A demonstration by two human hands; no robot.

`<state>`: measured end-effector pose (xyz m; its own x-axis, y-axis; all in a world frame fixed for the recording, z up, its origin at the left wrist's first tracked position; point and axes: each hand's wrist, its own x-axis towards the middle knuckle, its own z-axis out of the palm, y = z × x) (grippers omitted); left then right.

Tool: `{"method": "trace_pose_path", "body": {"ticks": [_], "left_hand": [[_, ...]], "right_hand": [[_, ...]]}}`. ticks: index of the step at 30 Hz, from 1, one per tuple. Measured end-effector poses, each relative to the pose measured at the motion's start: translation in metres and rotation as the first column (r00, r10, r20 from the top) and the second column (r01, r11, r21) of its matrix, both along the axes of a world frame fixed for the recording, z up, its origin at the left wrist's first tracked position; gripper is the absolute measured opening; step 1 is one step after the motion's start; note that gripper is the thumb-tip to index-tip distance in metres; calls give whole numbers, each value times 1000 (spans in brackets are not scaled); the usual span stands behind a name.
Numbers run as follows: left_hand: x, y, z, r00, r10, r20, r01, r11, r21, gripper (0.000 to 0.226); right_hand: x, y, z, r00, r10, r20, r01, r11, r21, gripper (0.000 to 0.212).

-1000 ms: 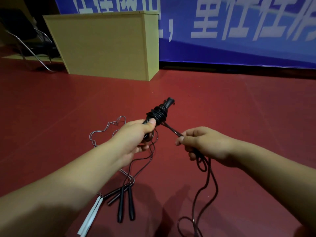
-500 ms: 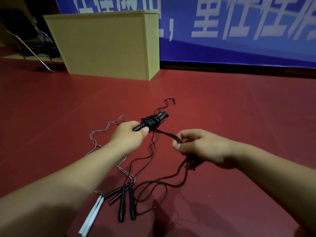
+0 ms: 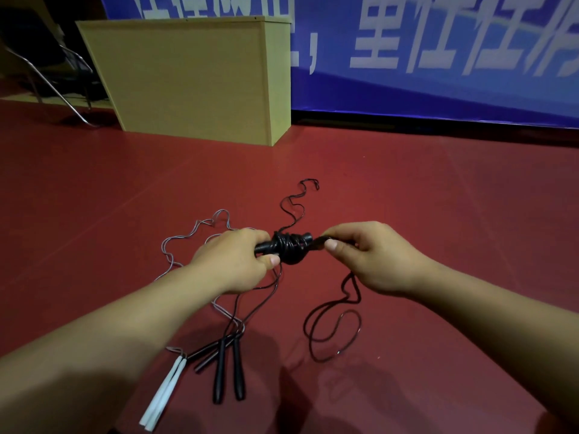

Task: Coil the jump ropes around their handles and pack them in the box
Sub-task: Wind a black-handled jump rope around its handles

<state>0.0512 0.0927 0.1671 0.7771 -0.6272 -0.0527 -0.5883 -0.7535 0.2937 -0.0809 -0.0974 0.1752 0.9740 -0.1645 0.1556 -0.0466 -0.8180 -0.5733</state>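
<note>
My left hand (image 3: pixel 233 264) grips a pair of black jump rope handles (image 3: pixel 288 247) held level above the red floor, with black cord wound in a thick bundle round their middle. My right hand (image 3: pixel 372 255) pinches the same black cord (image 3: pixel 332 327) close to the handles' right end; the loose rest hangs down and loops on the floor. More ropes lie on the floor below: black handles (image 3: pixel 227 369) and a pair of white handles (image 3: pixel 164 393) with a pale grey cord (image 3: pixel 188 238).
A light wooden box-like cabinet (image 3: pixel 194 76) stands on the floor at the back left. A metal-framed chair (image 3: pixel 53 73) is behind it on the left. A blue banner (image 3: pixel 438 51) with white characters covers the back wall. Red floor (image 3: pixel 438 198) stretches to the right.
The handles have turned from pointing up-right to lying level. My right hand has risen and moved in to the handles' right end, drawing the cord with it; the loose loop now lies further right.
</note>
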Motion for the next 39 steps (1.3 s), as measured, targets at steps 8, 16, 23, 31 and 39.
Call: {"method": "trace_pose_path", "body": {"ticks": [8,16,23,31,39], "left_hand": [[-6,0,6,920,-381,-96,381,924,-13,15],[-14,3,9,755,-514,-408,423,857,-295,16],[-19,5,14,630,-565,-533,322,814,-483,18],[-23,-2,15,634,-518,-575,-9,738,-675,30],[-19,-8,10,702,-329,-631,-274,694,-666,24]], "right_hand": [[5,-8,-6,996,-66,57,75,982,-175,19],[7,-20,-8,994,-105,-29,106,993,53,34],[4,-17,-7,987,-75,-140,143,798,585,42],[11,0,-8,986,-151,-64,159,789,593,12],[8,18,0,971,-23,-238,190,680,709,13]]}}
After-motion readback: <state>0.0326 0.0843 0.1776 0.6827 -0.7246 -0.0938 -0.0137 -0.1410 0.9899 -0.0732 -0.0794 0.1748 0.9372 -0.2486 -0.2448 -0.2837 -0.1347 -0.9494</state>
